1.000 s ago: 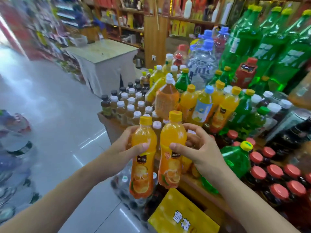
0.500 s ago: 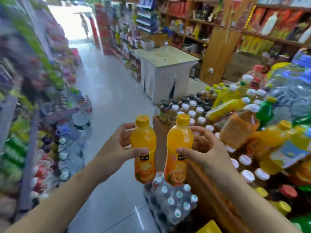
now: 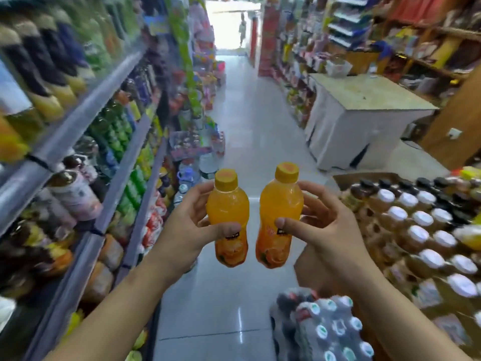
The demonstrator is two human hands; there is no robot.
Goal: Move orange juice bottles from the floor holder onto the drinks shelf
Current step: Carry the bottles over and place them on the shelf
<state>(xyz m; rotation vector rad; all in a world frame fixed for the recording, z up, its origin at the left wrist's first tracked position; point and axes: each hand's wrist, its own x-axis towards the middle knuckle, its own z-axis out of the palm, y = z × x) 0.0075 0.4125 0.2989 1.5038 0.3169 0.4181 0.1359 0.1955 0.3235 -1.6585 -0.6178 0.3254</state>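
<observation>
Orange plastic is filling both hands in the head view, the only view there is. The left hand (image 3: 191,230) is wrapping the left bottle (image 3: 228,220) at its waist, thumb pressing across the front just above the label, fingers curling round the back. The right hand (image 3: 325,227) is doing the same to the right bottle (image 3: 280,217), thumb on the front, fingers spread behind the shoulder. Both bottles are hanging upright in the air over the aisle floor (image 3: 250,142), close beside each other but apart, yellow caps up.

Each bottle is looking full, so I judge them moderately weighty for their size and bottom-heavy enough to swing if pinched high. The walls are thin clear plastic, likely giving a little under a squeeze rather than cracking; the smooth shoulder is probably slippery, while the printed label band lower down is offering better purchase. Taking hold at the narrowed waist, as both hands are doing, is seeming the sound choice, since it is leaving the base free for setting down.

Shelving (image 3: 86,142) stocked with drinks is running down the left side, blurred; a carton of capped bottles (image 3: 416,225) is sitting on the right, and a shrink-wrapped water pack (image 3: 330,327) is lying below.
</observation>
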